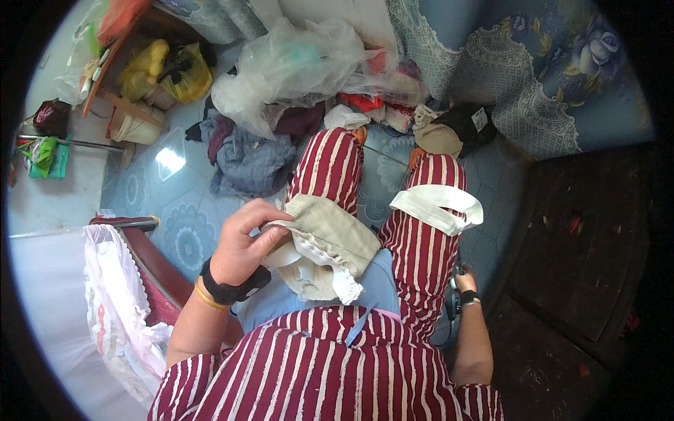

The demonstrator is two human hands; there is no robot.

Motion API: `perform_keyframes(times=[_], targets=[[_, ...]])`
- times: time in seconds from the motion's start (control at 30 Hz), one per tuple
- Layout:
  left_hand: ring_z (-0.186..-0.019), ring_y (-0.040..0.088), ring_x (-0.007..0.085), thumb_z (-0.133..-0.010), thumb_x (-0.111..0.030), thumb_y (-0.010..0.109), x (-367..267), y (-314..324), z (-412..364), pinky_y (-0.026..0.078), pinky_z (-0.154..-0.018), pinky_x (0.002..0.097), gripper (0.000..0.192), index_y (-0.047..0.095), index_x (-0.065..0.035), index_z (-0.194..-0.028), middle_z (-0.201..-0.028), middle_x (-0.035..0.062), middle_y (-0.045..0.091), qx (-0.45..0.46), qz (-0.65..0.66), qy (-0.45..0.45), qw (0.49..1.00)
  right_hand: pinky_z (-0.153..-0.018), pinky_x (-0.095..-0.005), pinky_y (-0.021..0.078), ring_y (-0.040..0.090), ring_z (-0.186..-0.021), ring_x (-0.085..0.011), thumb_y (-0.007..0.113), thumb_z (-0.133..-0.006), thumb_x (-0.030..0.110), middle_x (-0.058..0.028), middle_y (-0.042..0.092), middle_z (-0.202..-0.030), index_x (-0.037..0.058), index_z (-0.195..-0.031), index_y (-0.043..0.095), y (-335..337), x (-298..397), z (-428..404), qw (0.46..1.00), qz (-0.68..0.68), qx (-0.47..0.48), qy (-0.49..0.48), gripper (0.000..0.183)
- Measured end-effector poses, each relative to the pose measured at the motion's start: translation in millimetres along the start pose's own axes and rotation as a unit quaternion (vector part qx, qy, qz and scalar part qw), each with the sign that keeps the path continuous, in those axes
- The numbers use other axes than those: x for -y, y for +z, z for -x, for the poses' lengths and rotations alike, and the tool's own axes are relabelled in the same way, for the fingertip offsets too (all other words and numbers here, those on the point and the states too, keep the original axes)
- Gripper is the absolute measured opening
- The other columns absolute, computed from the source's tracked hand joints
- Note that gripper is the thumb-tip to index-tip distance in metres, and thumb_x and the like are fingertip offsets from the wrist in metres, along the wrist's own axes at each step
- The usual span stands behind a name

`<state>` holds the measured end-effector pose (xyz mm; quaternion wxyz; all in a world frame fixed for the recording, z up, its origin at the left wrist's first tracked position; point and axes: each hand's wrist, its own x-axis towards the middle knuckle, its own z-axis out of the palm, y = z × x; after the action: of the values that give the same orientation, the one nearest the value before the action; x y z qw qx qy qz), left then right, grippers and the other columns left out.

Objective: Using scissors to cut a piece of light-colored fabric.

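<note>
My left hand (247, 239) pinches the edge of a beige fabric piece (337, 231) between thumb and fingers. A gathered white elastic band (329, 263) runs along that fabric's near edge, and part of it hangs loose. The bundle lies over my lap, partly on a light blue cloth (382, 268). Across my right thigh rests a loop of flat white elastic (434, 208). My right hand (465, 280) reaches down beside my right leg, at a dark device (453, 304) mostly hidden by the leg. Whether its fingers grip the device is unclear.
Crumpled clear plastic (295, 68) and a grey-blue garment (253, 163) lie on the tiled floor (187, 237) ahead. Dark wooden furniture (574, 252) stands at right, below a floral curtain (590, 58). A white bucket (139, 126) stands at upper left. Lacy white cloth (113, 294) hangs at left.
</note>
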<state>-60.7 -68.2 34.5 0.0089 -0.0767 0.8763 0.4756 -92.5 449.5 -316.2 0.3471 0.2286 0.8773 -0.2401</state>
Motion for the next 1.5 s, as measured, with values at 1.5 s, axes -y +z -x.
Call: perform_keyframes(times=[1.5], targets=[[-0.076, 0.061, 0.0272, -0.082, -0.014, 0.062, 8.1, 11.3, 9.1, 0.047, -0.07, 0.0338, 0.018, 0.064, 0.0015, -0.09, -0.083, 0.0156, 0.062, -0.069, -0.007, 0.036, 0.997, -0.054, -0.0209, 0.0386, 0.046, -0.056, -0.0069, 0.064, -0.087, 0.015, -0.0007, 0.053, -0.07, -0.0015, -0.094, 0.062, -75.3, 285.5, 295.0, 0.828, -0.203, 0.299, -0.429, 0.018]])
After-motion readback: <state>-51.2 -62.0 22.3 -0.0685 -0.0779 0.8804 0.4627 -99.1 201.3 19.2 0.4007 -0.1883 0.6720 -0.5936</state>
